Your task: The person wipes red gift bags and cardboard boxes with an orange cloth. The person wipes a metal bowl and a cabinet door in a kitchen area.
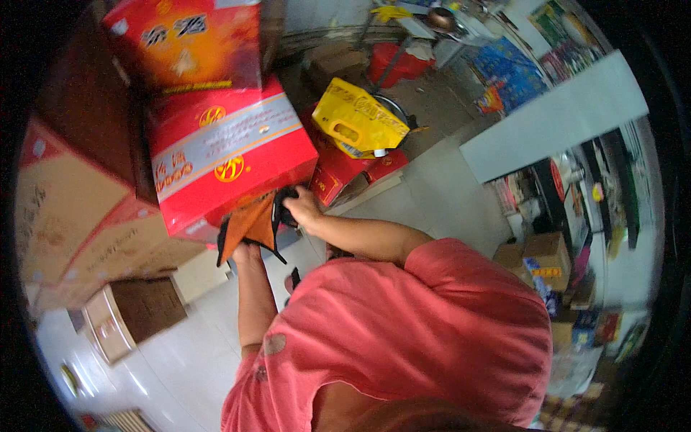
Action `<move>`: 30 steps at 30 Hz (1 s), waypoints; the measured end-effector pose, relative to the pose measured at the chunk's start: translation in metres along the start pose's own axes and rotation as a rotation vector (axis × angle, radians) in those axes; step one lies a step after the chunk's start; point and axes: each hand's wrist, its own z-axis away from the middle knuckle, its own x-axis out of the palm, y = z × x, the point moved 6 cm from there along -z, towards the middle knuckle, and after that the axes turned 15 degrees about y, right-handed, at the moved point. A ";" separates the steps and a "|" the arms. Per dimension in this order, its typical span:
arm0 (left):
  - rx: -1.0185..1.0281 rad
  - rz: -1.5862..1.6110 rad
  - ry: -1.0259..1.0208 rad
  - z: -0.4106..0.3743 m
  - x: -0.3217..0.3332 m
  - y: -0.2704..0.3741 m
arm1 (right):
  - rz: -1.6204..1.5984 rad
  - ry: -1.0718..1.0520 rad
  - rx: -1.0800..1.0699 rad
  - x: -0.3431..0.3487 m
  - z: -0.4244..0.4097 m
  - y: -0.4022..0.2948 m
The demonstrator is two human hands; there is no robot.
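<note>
In front of me an orange cloth piece with black trim [256, 224], perhaps a bag, is spread between my two hands. My right hand [302, 208] grips its bunched black edge. From below, my left hand [246, 251] reaches under or into the orange cloth, and its fingers are mostly hidden. Just beyond both hands stands a red carton with a silver band [232, 140], bearing writing. The cloth lies close against the carton's near side; whether they touch is unclear. On top of this carton, toward the back, rests a red and orange box [183, 46].
A yellow spouted pouch [359, 116] lies on lower red boxes [337, 173] to the right. Brown cartons [81, 216] are stacked at left, with an open-looking box [135, 313] on the tiled floor. Cluttered shelves [594, 189] line the right; a red bucket [391, 62] stands behind.
</note>
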 end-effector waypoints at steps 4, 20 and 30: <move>-0.067 -0.077 0.108 -0.069 -0.063 -0.013 | 0.096 0.096 0.272 0.018 0.010 0.021; -0.322 -0.428 -0.508 -0.022 0.066 -0.140 | -0.434 0.079 0.300 -0.078 -0.048 0.016; -0.193 -0.606 -0.229 0.024 0.068 -0.173 | -0.393 -0.026 0.246 -0.206 -0.049 0.028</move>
